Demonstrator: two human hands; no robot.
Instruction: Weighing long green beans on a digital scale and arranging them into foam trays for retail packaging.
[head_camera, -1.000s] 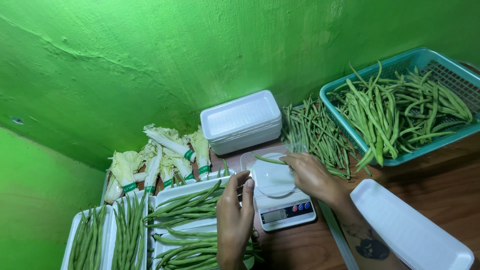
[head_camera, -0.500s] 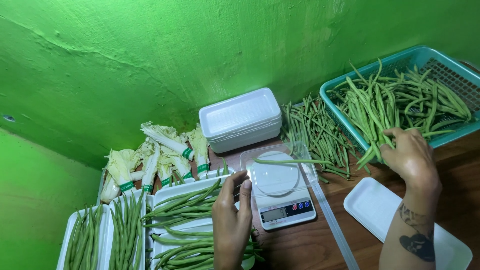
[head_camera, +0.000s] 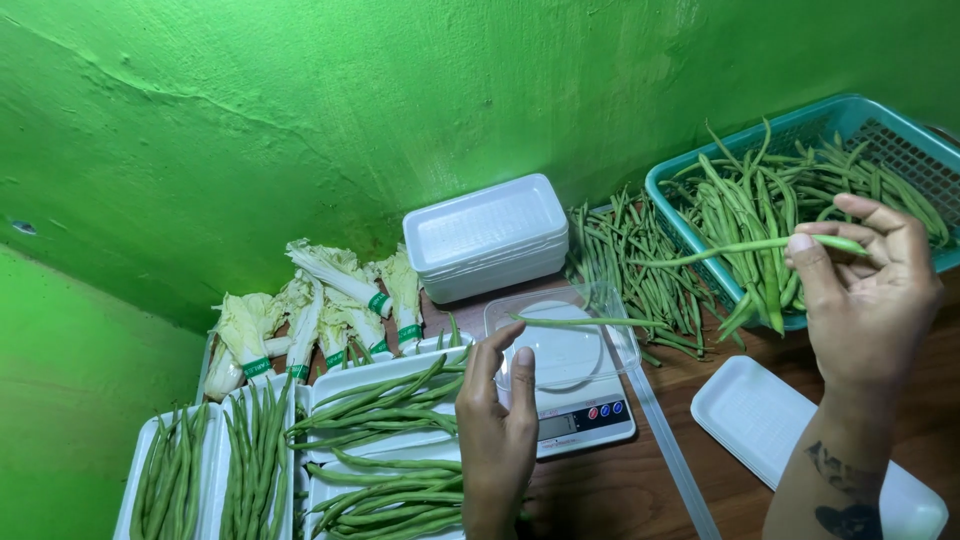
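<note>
A single long green bean (head_camera: 745, 246) is pinched between the thumb and fingers of the right hand (head_camera: 865, 290) at the right of the frame, held level above the near rim of the teal basket (head_camera: 668, 205), which is seen heaped with loose beans. The left hand (head_camera: 500, 425), at lower centre, is kept loose with nothing grasped, its fingertips resting at the edge of the clear plastic tray (head_camera: 620, 345) set on the small digital scale (head_camera: 585, 420); one bean is seen lying across that tray, so the weighing is judged barely begun. At lower left, several white foam trays (head_camera: 340, 385) are shown already filled with beans, while an empty foam tray (head_camera: 760, 420) lies on the wooden worktop (head_camera: 660, 500) at lower right and a stack of unused white trays (head_camera: 490, 240) is seen against the green wall. A further loose pile of beans (head_camera: 625, 265) lies between the stack and the basket, and banded cabbage bunches (head_camera: 320, 305) are grouped at centre left. Much produce is judged left to be portioned.
</note>
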